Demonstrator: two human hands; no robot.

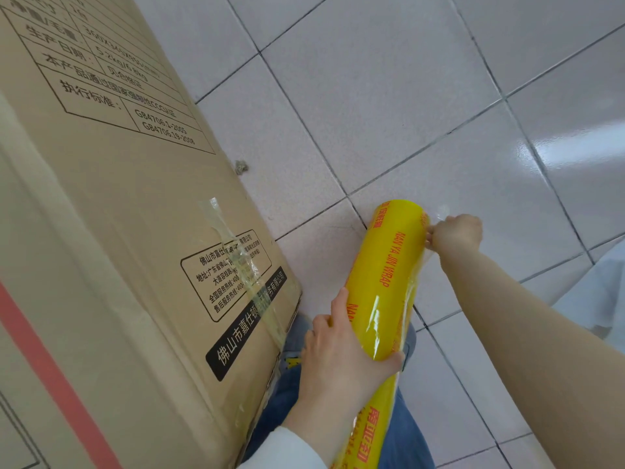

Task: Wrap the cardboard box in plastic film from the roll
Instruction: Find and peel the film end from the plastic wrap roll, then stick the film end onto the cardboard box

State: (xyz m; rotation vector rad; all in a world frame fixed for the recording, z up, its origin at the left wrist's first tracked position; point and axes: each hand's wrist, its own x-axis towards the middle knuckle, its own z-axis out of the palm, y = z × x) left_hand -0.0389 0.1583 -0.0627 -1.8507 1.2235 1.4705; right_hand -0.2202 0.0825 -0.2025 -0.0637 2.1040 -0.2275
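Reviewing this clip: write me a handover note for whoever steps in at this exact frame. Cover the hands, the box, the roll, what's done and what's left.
Left hand: grips the yellow film roll around its middle. The roll points away over the tiled floor.
Right hand: pinches the loose film edge at the roll's far end.
Cardboard box: to the left of the roll. Its visible faces carry only tape strips, no film.
Done: the film's start is found and held.
Left: pull out a length of film, fix it to the box, then wrap it all round.
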